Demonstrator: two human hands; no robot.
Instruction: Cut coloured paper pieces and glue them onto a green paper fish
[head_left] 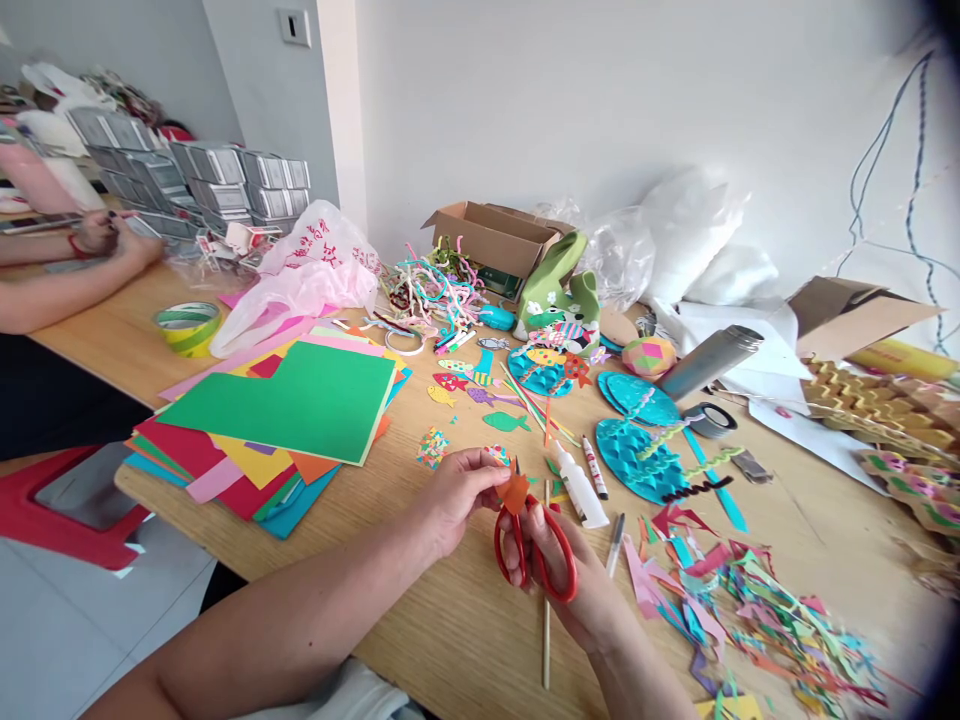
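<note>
My right hand [551,560] is closed on a pair of red-handled scissors [571,575], with the blades pointing away from me. Between the thumb and fingers of my left hand [465,495] is a small orange paper piece [514,492], pinched right at the scissor blades. How far the blades are apart is hidden by the paper. Just beyond my hands lie colourful cut-out fish, among them a green fish [505,421] and a yellow fish [441,396]. A white glue bottle [581,488] and a marker [595,468] rest to the right of the scissors.
Coloured sheets [300,400] are stacked at the left. Paper scraps [750,610] spread over the right front. Blue scalloped pieces [637,458], a metal flask [712,362] and black tape [711,420] stand right of centre. A cardboard box [495,235] is behind. Another person's hands [120,240] work at far left.
</note>
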